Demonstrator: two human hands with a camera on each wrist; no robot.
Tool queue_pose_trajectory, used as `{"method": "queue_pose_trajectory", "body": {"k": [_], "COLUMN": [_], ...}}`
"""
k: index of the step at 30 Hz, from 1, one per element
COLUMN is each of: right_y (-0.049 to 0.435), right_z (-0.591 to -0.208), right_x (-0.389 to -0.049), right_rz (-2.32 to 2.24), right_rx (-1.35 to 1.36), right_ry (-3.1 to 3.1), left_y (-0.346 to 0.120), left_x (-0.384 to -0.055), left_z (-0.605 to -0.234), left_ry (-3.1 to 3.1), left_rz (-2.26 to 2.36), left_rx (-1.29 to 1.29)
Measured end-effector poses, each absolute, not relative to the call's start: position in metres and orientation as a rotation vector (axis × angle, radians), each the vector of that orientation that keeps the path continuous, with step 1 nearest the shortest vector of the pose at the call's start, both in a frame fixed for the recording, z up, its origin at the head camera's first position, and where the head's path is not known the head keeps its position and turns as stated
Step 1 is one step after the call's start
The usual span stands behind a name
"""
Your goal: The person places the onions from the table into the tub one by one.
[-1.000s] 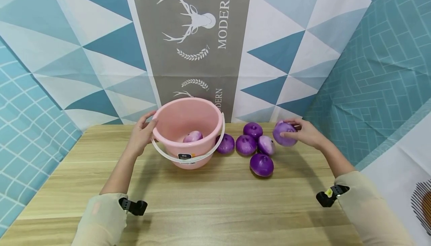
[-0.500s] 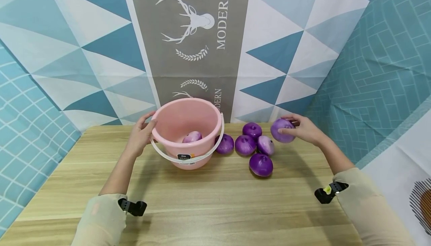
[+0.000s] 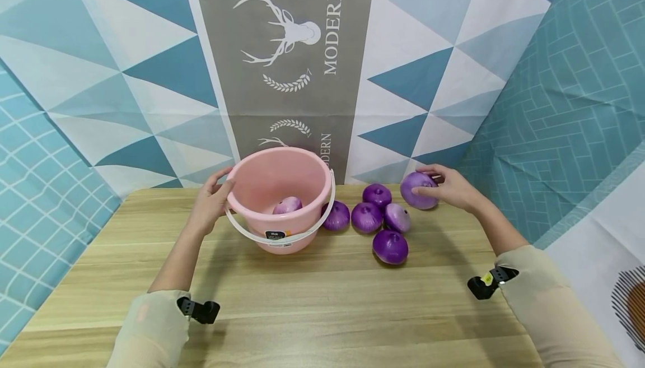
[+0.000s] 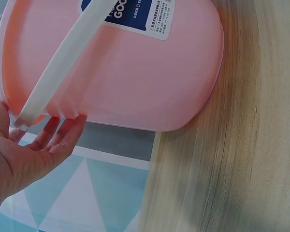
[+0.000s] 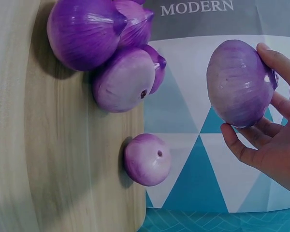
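My left hand (image 3: 213, 203) grips the rim of a pink bucket (image 3: 284, 231) at its left side, thumb at the rim and fingers against the outer wall (image 4: 111, 87). My right hand (image 3: 450, 190) holds a pale purple onion (image 3: 419, 190) above the table; the right wrist view shows thumb and fingers around this onion (image 5: 239, 83). One onion (image 3: 288, 205) lies in the bucket. Several darker onions (image 3: 367, 217) sit grouped to the bucket's right. Another onion (image 5: 147, 159) rests apart near the table's edge in the right wrist view, hidden in the head view.
The bucket's white handle (image 3: 282, 240) hangs down across its front. A wooden table (image 3: 322, 306) carries everything, with a patterned cloth (image 3: 413, 77) upright behind it. Something brown behind dark slats (image 3: 632, 306) shows at the far right.
My right hand has risen slightly and moved a little left, carrying the onion with it. The left hand and the bucket stay where they were.
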State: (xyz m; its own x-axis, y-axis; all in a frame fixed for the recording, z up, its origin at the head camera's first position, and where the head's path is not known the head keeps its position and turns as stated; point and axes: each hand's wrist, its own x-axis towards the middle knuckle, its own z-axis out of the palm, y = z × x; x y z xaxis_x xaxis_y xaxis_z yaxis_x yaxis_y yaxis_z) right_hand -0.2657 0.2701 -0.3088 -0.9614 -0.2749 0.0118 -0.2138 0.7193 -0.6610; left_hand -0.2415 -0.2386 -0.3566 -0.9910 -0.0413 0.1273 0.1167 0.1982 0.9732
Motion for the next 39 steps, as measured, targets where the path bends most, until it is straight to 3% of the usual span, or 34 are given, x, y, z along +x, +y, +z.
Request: {"method": "queue_pose_trajectory", "body": {"k": [39], "right_y": [0.241], "right_z": [-0.287], "right_x": [-0.276], "right_rz": [-1.092], "right_rx": [-0.522], "right_ry": [2.846], "left_y": [-0.238], "left_x": [-0.241], "left_z": [-0.355], "left_ry": [-2.325], "left_rz": [-1.927], "left_rx": [-0.071]}}
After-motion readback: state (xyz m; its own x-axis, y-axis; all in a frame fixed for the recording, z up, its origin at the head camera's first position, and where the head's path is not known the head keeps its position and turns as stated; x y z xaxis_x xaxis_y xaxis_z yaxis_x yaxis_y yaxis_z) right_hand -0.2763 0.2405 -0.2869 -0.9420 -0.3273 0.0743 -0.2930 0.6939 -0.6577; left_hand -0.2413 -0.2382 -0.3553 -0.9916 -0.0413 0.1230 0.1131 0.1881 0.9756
